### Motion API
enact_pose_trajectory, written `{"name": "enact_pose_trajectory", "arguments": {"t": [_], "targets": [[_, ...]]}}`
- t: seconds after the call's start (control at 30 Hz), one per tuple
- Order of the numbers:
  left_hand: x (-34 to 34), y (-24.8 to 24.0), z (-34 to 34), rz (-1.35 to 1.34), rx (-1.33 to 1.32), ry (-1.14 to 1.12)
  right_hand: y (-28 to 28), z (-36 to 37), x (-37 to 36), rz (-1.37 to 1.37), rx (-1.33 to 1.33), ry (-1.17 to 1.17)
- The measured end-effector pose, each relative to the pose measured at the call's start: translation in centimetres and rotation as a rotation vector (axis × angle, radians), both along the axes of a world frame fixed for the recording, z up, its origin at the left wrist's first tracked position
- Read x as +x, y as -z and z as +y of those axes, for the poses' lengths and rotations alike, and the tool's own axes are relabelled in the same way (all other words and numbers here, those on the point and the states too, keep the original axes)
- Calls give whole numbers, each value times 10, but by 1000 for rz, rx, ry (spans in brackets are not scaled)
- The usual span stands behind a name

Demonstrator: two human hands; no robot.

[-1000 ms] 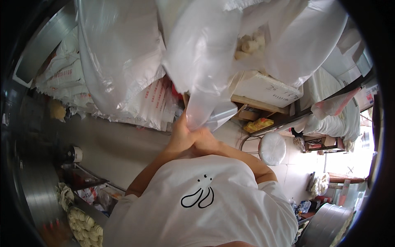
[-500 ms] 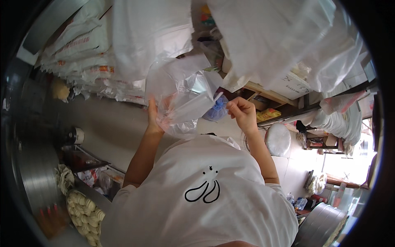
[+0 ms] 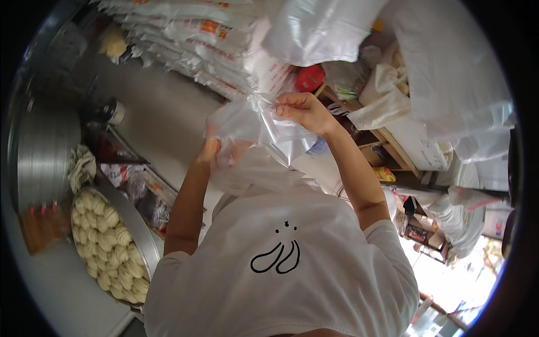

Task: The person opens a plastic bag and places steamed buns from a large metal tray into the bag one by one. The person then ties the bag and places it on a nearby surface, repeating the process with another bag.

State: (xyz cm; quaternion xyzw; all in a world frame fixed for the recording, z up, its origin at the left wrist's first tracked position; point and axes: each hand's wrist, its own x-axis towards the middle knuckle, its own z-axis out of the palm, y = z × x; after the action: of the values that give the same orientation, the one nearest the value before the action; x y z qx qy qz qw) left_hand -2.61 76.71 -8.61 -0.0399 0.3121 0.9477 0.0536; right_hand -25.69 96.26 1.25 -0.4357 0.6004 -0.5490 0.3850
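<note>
A clear plastic bag (image 3: 247, 135) hangs crumpled in front of my chest, between both hands. My left hand (image 3: 212, 147) is closed on the bag's left side; its fingers show blurred through the film. With thumb and fingers pinched together, my right hand (image 3: 303, 110) grips the bag's upper right edge. Loose film droops below the hands toward my white shirt (image 3: 286, 253). I cannot make out anything inside the bag.
On the left, a large round metal steamer tray (image 3: 147, 247) holds many pale twisted dough rolls (image 3: 106, 247). Stacked white sacks (image 3: 196, 50) stand ahead. Wooden shelves (image 3: 401, 151) and hanging white plastic sheets (image 3: 460, 67) are at the right. Tall metal steamers (image 3: 48, 157) rise at far left.
My right hand has moved up and leftward and now pinches the bag, which it was apart from before. My view has turned left, bringing more of the dough tray into sight.
</note>
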Motion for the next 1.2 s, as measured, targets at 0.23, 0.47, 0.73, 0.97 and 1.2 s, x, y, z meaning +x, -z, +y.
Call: {"name": "enact_pose_trajectory", "arguments": {"t": [0.23, 0.47, 0.73, 0.97, 1.2], "targets": [[80, 57, -32, -723, -236, -447, 67, -56, 40, -112, 346, 23], [139, 100, -34, -902, -475, -449, 112, -71, 81, -386, 410, -5], [106, 30, -9, -608, -669, -736, 94, -108, 101, -475, 399, -47], [80, -27, -8, -399, -501, -785, 74, -162, 114, -308, 359, -277], [78, -25, -27, -362, -81, -1435, 82, -225, 126, -86, 281, -519]]}}
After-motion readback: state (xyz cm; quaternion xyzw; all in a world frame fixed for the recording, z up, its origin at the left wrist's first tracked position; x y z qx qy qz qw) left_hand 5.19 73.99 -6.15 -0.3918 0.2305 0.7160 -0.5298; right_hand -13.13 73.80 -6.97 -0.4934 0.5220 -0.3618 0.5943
